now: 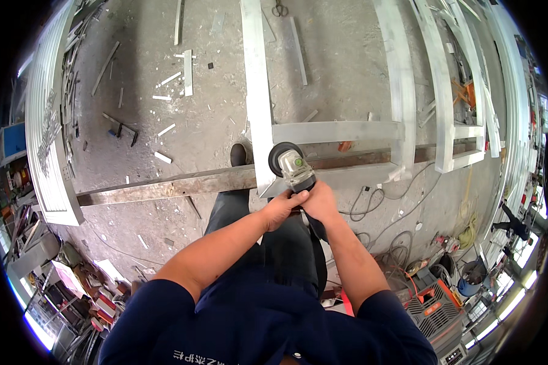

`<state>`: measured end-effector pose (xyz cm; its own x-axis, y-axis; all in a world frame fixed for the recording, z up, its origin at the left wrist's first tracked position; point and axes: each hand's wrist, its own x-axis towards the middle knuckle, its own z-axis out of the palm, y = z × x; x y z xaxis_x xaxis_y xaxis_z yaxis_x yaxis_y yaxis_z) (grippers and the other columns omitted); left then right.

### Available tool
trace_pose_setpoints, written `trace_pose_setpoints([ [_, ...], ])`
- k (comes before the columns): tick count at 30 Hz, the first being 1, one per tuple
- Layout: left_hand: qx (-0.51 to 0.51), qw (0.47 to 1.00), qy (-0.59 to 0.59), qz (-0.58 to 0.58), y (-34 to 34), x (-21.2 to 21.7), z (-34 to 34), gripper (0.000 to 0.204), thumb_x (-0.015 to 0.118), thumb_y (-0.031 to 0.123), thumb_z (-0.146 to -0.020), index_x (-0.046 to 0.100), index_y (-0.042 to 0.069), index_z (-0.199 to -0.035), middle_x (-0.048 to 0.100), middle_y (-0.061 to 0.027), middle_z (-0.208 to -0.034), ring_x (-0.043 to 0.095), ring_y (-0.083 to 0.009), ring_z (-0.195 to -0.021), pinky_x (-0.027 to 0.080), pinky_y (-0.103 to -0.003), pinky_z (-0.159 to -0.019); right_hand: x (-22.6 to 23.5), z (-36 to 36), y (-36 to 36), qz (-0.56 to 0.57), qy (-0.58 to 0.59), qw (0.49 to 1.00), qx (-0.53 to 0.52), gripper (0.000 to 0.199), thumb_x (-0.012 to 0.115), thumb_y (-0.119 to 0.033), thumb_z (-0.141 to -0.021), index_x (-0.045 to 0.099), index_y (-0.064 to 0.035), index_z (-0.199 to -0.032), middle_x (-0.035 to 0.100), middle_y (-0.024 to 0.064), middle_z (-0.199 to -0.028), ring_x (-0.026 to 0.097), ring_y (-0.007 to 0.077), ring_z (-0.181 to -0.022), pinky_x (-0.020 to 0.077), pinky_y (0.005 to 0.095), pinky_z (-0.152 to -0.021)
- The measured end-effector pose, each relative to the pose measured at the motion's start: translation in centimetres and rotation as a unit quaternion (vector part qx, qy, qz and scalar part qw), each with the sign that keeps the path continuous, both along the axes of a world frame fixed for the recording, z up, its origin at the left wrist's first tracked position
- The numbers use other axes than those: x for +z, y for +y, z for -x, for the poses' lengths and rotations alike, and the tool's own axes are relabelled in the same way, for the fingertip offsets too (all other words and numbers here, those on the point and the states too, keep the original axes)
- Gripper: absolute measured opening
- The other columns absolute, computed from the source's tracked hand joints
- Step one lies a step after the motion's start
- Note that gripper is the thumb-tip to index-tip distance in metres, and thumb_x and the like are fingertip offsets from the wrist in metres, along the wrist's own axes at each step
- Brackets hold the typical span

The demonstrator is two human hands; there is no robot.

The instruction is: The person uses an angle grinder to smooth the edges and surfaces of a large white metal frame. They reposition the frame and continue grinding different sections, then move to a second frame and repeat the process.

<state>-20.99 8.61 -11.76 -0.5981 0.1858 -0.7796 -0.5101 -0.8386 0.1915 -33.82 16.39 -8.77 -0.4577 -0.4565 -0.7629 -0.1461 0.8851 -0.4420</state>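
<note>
Both my hands are closed around an angle grinder [297, 170] in front of me. My left hand [281, 208] is at the near left end of its body, thumb on top, touching my right hand [320, 202]. Fingers of the right hand wrap the grip and are partly hidden beneath it. The dark round disc [282, 157] lies at the corner of a silvery metal frame [259, 91]; whether it touches the metal I cannot tell. This frame has a crossbar [338, 131] and a lower bar [353, 177] running to the right.
A long rusty beam [170, 187] runs crosswise under the frame. More metal frames [438, 91] rest at the right, and a ribbed white panel [45, 121] stands left. Metal offcuts [188, 72] litter the concrete floor. Cables [365, 210] and an orange-grey machine [435, 313] lie near right.
</note>
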Motion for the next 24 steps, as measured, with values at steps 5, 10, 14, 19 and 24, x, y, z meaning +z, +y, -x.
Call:
trace_pose_setpoints([
  [5,0.063,0.997,-0.021,-0.046,-0.2,-5.2,2.1,0.077,0.078,0.048,-0.08,0.044,0.01,-0.138,0.056,-0.0056,-0.129,0.054,-0.0188,-0.116,0.041,-0.035,-0.101,-4.5,1.6,-1.5,0.042,0.025,0.998,0.04,0.045,0.071,-0.029,-0.07,0.062,-0.0016,-0.105,0.069,0.0238,-0.091,0.065,0.0431,-0.089,0.0529,0.0474,-0.077],
  [10,0.137,0.986,-0.038,-0.088,0.0,-8.7,3.2,0.075,0.083,0.042,-0.076,0.049,0.006,-0.133,0.058,-0.0077,-0.128,0.057,-0.0205,-0.114,0.044,-0.036,-0.097,-8.1,2.2,-2.2,0.018,0.032,0.997,0.073,0.043,0.07,-0.026,-0.068,0.059,-0.0026,-0.103,0.069,0.0227,-0.087,0.065,0.0437,-0.086,0.0526,0.0488,-0.075],
  [14,0.168,0.979,-0.051,-0.108,-0.1,-10.1,3.5,0.068,0.083,0.038,-0.078,0.051,0.007,-0.13,0.06,-0.0063,-0.124,0.059,-0.0198,-0.109,0.048,-0.036,-0.091,-10.0,2.5,-2.8,-0.018,0.015,0.996,0.087,0.043,0.07,-0.023,-0.069,0.06,-0.0053,-0.106,0.069,0.0224,-0.091,0.064,0.044,-0.09,0.0526,0.0469,-0.077],
  [19,0.184,0.976,-0.064,-0.1,0.0,-10.9,3.6,0.059,0.08,0.035,-0.081,0.052,0.01,-0.127,0.062,-0.0039,-0.117,0.061,-0.0189,-0.104,0.05,-0.035,-0.084,-10.6,2.5,-3.4,-0.033,0.006,0.996,0.086,0.042,0.07,-0.022,-0.07,0.06,-0.0057,-0.108,0.068,0.0229,-0.091,0.064,0.0445,-0.092,0.0525,0.0458,-0.077],
  [24,0.196,0.976,-0.034,-0.086,-1.5,-11.6,4.6,0.059,0.08,0.034,-0.082,0.053,0.007,-0.127,0.061,-0.0062,-0.119,0.06,-0.0204,-0.108,0.05,-0.038,-0.088,-11.9,3.4,-4.2,0.03,0.019,0.997,0.071,0.037,0.069,-0.025,-0.07,0.059,-0.0038,-0.099,0.069,0.0225,-0.088,0.064,0.0441,-0.088,0.0522,0.0479,-0.075],
])
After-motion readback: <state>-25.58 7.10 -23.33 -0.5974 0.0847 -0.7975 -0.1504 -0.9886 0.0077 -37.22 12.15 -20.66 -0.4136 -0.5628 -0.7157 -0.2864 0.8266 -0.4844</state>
